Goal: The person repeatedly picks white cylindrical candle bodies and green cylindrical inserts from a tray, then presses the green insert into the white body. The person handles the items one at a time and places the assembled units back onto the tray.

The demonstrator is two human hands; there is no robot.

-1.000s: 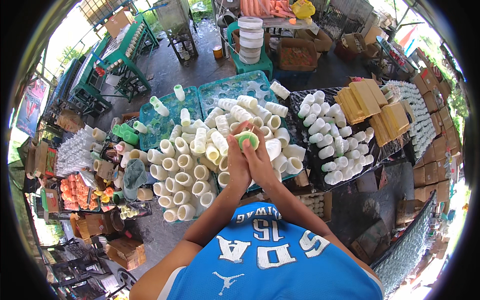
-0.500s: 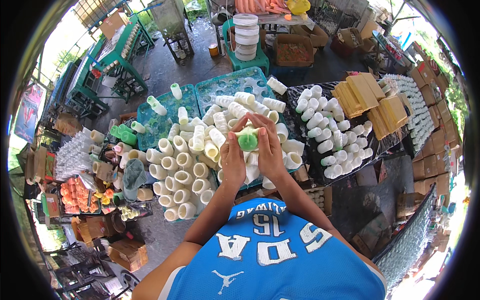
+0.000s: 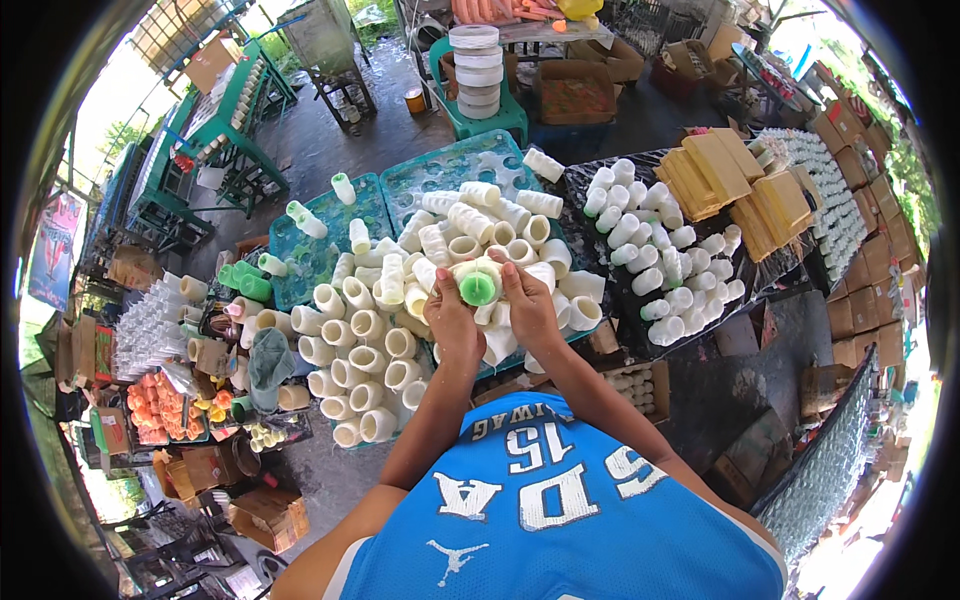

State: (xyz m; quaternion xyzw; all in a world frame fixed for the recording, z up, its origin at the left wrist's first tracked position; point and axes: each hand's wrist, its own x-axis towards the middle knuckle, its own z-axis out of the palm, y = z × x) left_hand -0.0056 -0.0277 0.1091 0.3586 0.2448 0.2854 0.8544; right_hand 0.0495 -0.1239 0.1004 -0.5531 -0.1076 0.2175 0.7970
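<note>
Grasping a round green piece [image 3: 478, 290] with a cream rim between left hand [image 3: 452, 318] and right hand [image 3: 528, 306] — cupping it from both sides and resting both thumbs beside the green face. Presenting that face upward, over the near part of a heap of ridged white tubes [image 3: 470, 222]. Overlooking, just past the grip, more of the same heap, lying loosely at many angles. Facing, just to the left of the grip, a cluster of thick-walled hollow cream cylinders [image 3: 345, 374]. Having, beneath and beyond the heap, a teal left tray [image 3: 315, 265] and a teal right tray [image 3: 455, 170]. Looking, farther left of the grip, onto a grey-green cloth [image 3: 270, 365] and a group of orange pieces [image 3: 155, 405]. Meeting, to the right of the grip, many green-tipped white cylinders [image 3: 625, 235] on black sheeting [image 3: 770, 268] — and, past these, tan blocks [image 3: 715, 175] and stacked cardboard boxes [image 3: 870, 270]. Viewing, well ahead of the grip, a green chair [image 3: 515, 116] bearing a stack of white rolls [image 3: 476, 75], near an open cardboard box [image 3: 575, 117]. Wearing, on the near side of the grip, a blue jersey [image 3: 520, 560].
</note>
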